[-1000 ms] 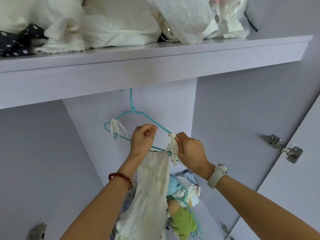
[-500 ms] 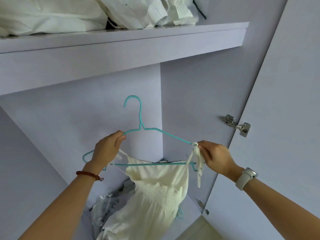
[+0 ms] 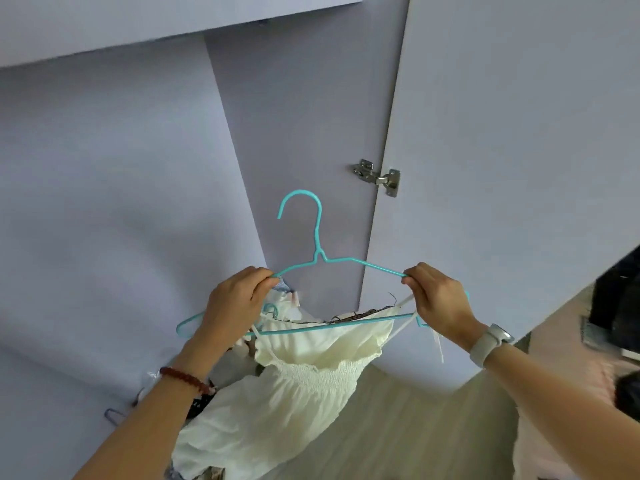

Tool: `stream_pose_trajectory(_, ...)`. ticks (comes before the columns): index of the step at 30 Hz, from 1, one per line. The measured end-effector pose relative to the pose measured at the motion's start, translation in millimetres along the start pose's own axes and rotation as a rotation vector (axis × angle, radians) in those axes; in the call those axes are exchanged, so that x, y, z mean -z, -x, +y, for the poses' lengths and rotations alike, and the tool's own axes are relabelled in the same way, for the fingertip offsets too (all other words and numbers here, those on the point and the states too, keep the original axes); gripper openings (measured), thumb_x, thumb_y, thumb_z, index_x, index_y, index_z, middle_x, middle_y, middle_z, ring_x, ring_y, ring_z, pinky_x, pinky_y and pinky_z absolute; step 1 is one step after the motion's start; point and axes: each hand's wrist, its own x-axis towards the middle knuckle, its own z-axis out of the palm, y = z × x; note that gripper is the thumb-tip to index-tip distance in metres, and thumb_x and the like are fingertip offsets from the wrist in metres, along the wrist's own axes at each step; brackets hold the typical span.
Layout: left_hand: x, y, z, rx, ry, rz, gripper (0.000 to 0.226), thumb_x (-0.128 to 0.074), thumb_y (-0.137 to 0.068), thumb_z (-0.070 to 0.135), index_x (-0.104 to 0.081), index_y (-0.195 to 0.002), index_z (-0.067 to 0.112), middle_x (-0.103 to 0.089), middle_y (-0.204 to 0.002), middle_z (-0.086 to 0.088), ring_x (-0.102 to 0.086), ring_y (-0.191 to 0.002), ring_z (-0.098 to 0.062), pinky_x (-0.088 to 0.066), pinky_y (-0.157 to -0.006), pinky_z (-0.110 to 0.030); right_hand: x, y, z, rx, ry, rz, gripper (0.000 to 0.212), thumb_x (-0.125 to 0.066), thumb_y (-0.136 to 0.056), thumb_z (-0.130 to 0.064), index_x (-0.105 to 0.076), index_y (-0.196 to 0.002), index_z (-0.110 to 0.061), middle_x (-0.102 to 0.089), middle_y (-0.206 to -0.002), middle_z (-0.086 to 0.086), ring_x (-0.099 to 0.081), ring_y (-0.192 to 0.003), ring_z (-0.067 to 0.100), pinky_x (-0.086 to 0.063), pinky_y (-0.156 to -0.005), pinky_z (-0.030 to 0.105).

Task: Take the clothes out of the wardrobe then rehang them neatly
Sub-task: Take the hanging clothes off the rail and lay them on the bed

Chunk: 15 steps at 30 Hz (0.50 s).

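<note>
A cream smocked sundress is hanging nearest, its straps tied to a teal wire hanger. The left hand and right hand are each gripping a hanger shoulder, probably keeping it level. Beyond, the lilac wardrobe is standing open, door hinge right.

cream dress hanging, teal hanger upright

Single head-worn view, looking forward and slightly down, close above both hands, facing wardrobe interior
</note>
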Motion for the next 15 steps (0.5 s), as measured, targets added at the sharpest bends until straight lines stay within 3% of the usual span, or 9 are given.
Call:
stream_pose_trajectory(3,-26.6,-2.4,44.4,0.005,0.188,-0.160,0.013,-0.055,-0.091,0.010,-0.064,-0.082,0.006,-0.062,-0.069,-0.001,-0.056,-0.059,-0.022,-0.047,-0.062,-0.034,29.7,28.2,40.5,-0.030,0.045,0.084,0.045,-0.033,-0.095,-0.028,-0.061,-0.076,0.000,-0.056,-0.062,0.007,-0.054,-0.051,0.026,-0.035,-0.047,0.024)
stream_pose_trajectory(7,-60.4,-19.2,129.3,0.033,0.434,-0.328,0.028,-0.054,-0.091,0.009,-0.058,-0.068,0.025,-0.057,-0.058,0.007,-0.052,-0.042,-0.008,-0.043,-0.048,-0.017,80.7,69.2,103.2,-0.090,0.113,0.190,0.059,-0.022,-0.099,-0.034,-0.060,-0.078,0.005,-0.056,-0.065,0.015,-0.054,-0.054,0.032,-0.043,-0.052,0.033)
stream_pose_trajectory(12,-104.6,-44.2,265.0,-0.077,0.578,-0.429,0.030,-0.055,-0.090,0.010,-0.057,-0.066,0.028,-0.052,-0.050,0.007,-0.048,-0.036,-0.004,-0.038,-0.043,-0.014,164.0,117.8,191.7,-0.308,0.203,0.299,0.038,-0.033,-0.090,-0.019,-0.059,-0.083,0.008,-0.055,-0.075,0.023,-0.054,-0.065,0.040,-0.040,-0.063,0.044)
stream_pose_trajectory(15,-123.3,-56.9,340.9,-0.186,0.631,-0.444,0.020,-0.055,-0.090,0.011,-0.065,-0.072,0.014,-0.049,-0.046,0.009,-0.050,-0.036,-0.007,-0.038,-0.044,-0.013,215.4,139.6,234.8,-0.429,0.263,0.409,0.032,-0.034,-0.091,-0.014,-0.057,-0.085,0.008,-0.053,-0.079,0.024,-0.051,-0.068,0.039,-0.029,-0.068,0.037)
